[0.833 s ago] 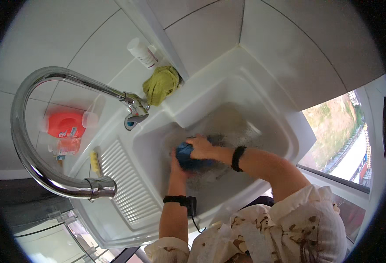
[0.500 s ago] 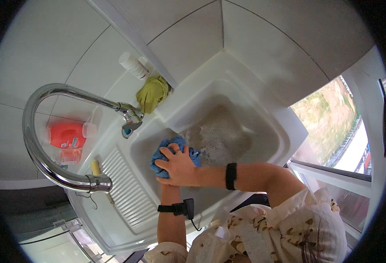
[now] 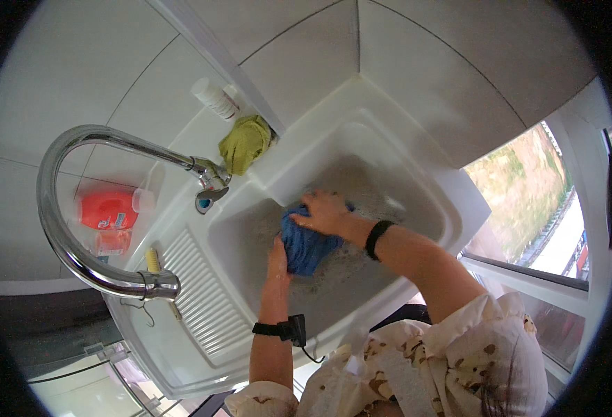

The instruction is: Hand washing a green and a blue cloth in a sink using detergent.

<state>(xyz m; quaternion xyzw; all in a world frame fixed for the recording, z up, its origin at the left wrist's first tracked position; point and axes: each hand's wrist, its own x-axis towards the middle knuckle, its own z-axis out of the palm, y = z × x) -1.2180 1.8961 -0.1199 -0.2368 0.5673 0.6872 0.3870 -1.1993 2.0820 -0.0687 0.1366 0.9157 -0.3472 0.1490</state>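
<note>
A wet blue cloth (image 3: pixel 307 247) hangs bunched between my two hands over the murky, sudsy water (image 3: pixel 368 187) in the white sink (image 3: pixel 452 208). My left hand (image 3: pixel 278 260) grips its left edge, with the fingers partly hidden behind the fabric. At the cloth's upper right, my right hand (image 3: pixel 325 212) has its fingers curled over the material. Some of the cloth beyond the right hand is hidden. Black bands circle both wrists.
A curved chrome faucet (image 3: pixel 52 208) arches over the ribbed washboard (image 3: pixel 198 292) on the left. Behind it lie a green cloth (image 3: pixel 245 144) and a white bottle (image 3: pixel 214 99). A red detergent container (image 3: pixel 106 210) and a yellow-handled brush (image 3: pixel 152 260) sit along the left ledge.
The blue cloth went from a squeezed bundle by the washboard to a looser spread farther right over the water. My hands moved apart, the right one shifting away and to the right.
</note>
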